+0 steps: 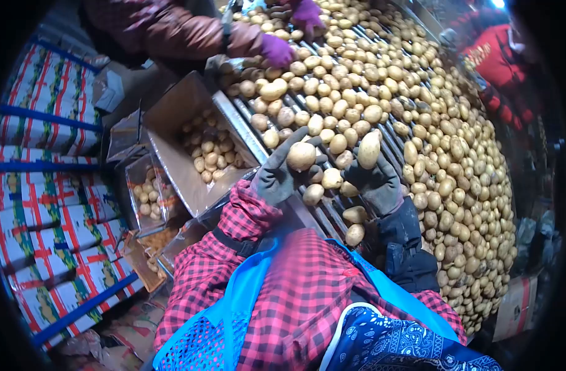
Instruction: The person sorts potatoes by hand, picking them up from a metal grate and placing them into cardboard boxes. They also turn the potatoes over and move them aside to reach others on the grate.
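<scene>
My left hand [274,173], in a dark grey glove, has its fingers curled round a potato [301,156] over the near edge of the roller table. A longer, paler potato [369,149] rests in my right hand [378,185], gloved the same way, with fingers closed about its lower side. Between the two hands a light potato [332,179] and several others lie on the metal rollers [387,143]. Two more potatoes [355,234] sit just below my right hand, near my body.
A large potato heap [462,216] covers the right side. Left of the rollers stand an open cardboard box [175,139] and smaller containers holding potatoes. Stacked printed cartons [48,241] line the far left. Co-workers' purple glove [277,51] and red glove [508,110] are across the table.
</scene>
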